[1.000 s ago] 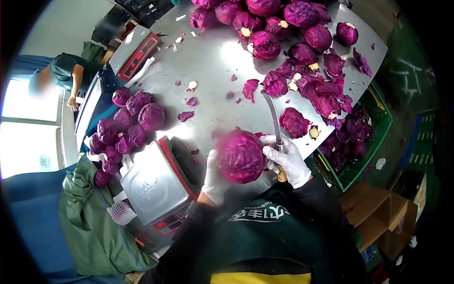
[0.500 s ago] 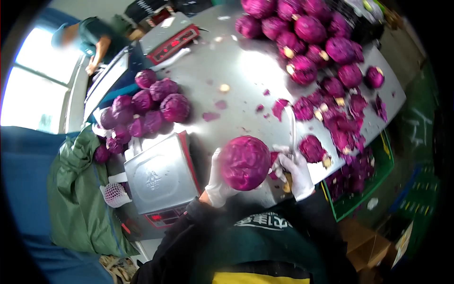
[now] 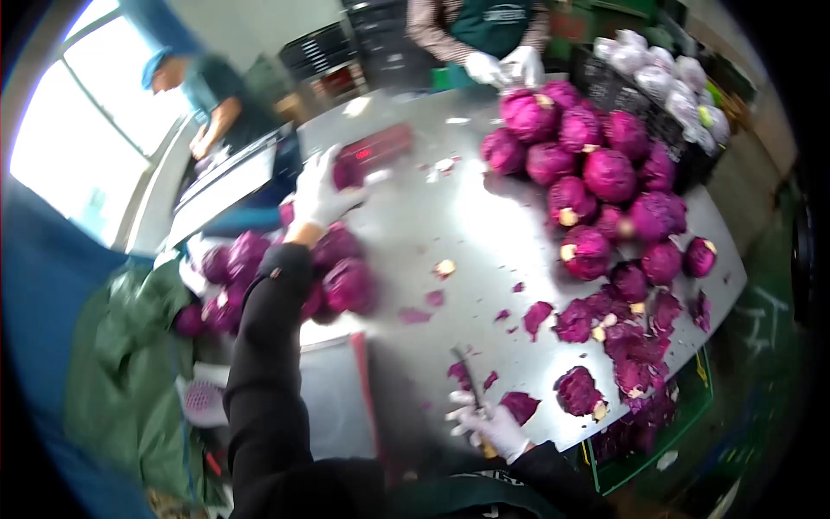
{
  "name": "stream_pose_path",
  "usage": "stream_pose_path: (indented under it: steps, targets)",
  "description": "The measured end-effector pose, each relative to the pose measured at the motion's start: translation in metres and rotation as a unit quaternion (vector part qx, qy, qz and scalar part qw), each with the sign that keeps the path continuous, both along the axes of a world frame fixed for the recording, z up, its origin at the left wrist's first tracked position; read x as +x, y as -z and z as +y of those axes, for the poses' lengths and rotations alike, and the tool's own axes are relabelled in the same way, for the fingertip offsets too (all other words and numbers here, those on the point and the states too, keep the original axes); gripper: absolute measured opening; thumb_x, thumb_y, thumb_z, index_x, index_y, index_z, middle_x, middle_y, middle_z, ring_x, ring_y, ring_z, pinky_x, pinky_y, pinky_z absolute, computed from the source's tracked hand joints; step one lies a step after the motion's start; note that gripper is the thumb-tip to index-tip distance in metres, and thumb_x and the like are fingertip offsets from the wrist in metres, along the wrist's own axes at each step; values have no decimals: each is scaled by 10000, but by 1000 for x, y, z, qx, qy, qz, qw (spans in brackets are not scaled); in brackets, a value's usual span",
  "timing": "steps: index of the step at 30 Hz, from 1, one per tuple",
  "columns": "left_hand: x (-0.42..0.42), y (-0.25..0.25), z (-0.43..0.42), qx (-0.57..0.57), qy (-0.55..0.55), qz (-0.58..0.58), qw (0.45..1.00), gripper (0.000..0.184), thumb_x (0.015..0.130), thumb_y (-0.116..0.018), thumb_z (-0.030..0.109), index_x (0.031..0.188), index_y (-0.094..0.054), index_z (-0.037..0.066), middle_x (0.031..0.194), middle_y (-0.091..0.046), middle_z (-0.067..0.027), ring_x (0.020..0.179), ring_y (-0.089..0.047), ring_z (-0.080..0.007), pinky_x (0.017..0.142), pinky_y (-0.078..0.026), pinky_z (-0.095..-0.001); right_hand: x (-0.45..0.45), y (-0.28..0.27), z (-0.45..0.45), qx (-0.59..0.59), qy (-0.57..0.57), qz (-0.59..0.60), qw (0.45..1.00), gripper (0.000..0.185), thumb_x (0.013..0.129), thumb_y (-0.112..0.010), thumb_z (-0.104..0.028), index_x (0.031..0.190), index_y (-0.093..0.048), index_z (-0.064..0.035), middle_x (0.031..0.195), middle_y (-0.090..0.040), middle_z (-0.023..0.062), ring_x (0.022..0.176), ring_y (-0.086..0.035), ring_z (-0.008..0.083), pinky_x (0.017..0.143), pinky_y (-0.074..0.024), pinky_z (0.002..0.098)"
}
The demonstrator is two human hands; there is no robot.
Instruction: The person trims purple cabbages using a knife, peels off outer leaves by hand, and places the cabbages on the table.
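My left hand (image 3: 322, 190), in a white glove, reaches out over the left pile of purple cabbages (image 3: 348, 285). Its fingers and thumb are round a purple cabbage (image 3: 347, 172), mostly hidden and blurred, close to the far scale (image 3: 380, 149). Nearer my body, my right hand (image 3: 491, 428), also gloved, is closed on a knife (image 3: 469, 377) whose blade points away over the metal table (image 3: 424, 363). Loose purple leaves (image 3: 520, 406) lie beside that hand, and a trimmed cabbage (image 3: 579, 391) sits to its right.
A large cabbage pile (image 3: 605, 173) and a black crate (image 3: 635, 91) stand at the back right. Leaf scraps (image 3: 635, 355) lie near the right edge, above a green crate (image 3: 705, 406). The near scale (image 3: 333, 394) is at left. Two people (image 3: 497, 30) (image 3: 220, 104) stand beyond.
My left hand has moved from in front of my body to the far left, with the cabbage. The knife hand is lower in view. Another person has come into view at the back.
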State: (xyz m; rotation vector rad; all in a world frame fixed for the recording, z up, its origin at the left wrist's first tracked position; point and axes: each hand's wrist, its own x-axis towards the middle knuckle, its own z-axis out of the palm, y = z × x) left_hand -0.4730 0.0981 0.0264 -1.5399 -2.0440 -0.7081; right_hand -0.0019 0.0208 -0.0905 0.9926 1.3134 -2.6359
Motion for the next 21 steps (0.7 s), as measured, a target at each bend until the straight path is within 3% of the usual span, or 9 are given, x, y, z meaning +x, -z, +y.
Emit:
stream_pose_path:
  steps: [3, 5, 7, 8, 15, 16, 18, 20, 21]
  targets:
    - [-41, 42, 30, -60, -80, 13, 995, 813, 634, -792, 403, 1336, -528, 88, 1146, -595, -217, 1019, -606, -402, 874, -513, -472, -17, -1, 9, -4, -66, 74, 995, 548, 982, -566, -173, 1492, -380, -100, 1449, -501, 23, 1129, -609, 112, 711, -492, 220]
    - [-62, 69, 39, -109, -130, -54, 984, 844, 622, -785, 412, 1366, -507, 124, 1163, -583, -229, 1022, -611, -432, 860, -524, -494, -31, 10, 13, -51, -52, 82, 994, 557, 987, -554, -188, 1500, -361, -88, 1521, -422, 17, 1300, -492, 162, 942, -453, 278]
    - [-73, 83, 45, -142, -158, -101, 972, 859, 626, -785, 418, 1377, -492, 119, 1225, -571, -245, 1072, -602, -442, 911, -514, -488, -36, 20, 29, 136, -73, 121, 981, 604, 989, -550, -193, 1522, -294, -68, 1563, -357, 30, 1411, -358, 207, 1128, -295, 343]
    - [-82, 92, 46, -169, -170, -123, 963, 877, 636, -790, 440, 1392, -480, 121, 1263, -562, -253, 1098, -595, -441, 925, -509, -482, -36, 21, 34, 71, -29, 114, 991, 645, 989, -548, -188, 1543, -235, -86, 1571, -333, 74, 1444, -302, 233, 1188, -163, 374]
    - [-132, 102, 55, -286, -205, -270, 896, 1084, 609, -829, 516, 1473, -379, 40, 1297, -579, -269, 1201, -581, -388, 981, -488, -413, 23, 41, 50, 204, 124, 41, 970, 785, 971, -579, -109, 1575, -82, -170, 1571, -312, 116, 1418, -346, 192, 1095, -331, 315]
    - [-108, 80, 68, -364, -291, -146, 873, 1121, 599, -825, 552, 1489, -359, 53, 1338, -546, -271, 1227, -555, -396, 1016, -462, -417, 36, 42, 47, 197, 176, 53, 963, 716, 961, -587, -94, 1550, -187, -176, 1590, -261, 109, 1432, -323, 191, 1106, -314, 316]
    - [-44, 54, 101, -283, -209, -116, 929, 1027, 678, -801, 531, 1468, -375, 31, 1336, -535, -276, 1245, -528, -397, 1040, -431, -421, 63, 44, 40, 188, 276, 82, 939, 607, 941, -602, -66, 1499, -398, -189, 1627, -160, 95, 1459, -278, 190, 1129, -281, 316]
    - [5, 48, 147, -178, -24, -138, 974, 908, 752, -778, 468, 1437, -401, 5, 1319, -547, -265, 1233, -530, -392, 1026, -433, -420, 99, 38, 43, 378, 242, -7, 893, 685, 921, -607, -28, 1527, -323, -176, 1646, -95, 84, 1482, -235, 194, 1142, -260, 319]
    - [31, 56, 173, -116, 85, -135, 980, 840, 790, -764, 425, 1418, -415, -10, 1313, -552, -258, 1221, -536, -391, 1016, -437, -421, 118, 41, 46, 364, 287, -23, 886, 726, 913, -590, 9, 1540, -269, -163, 1640, -111, 102, 1472, -263, 214, 1136, -272, 318]
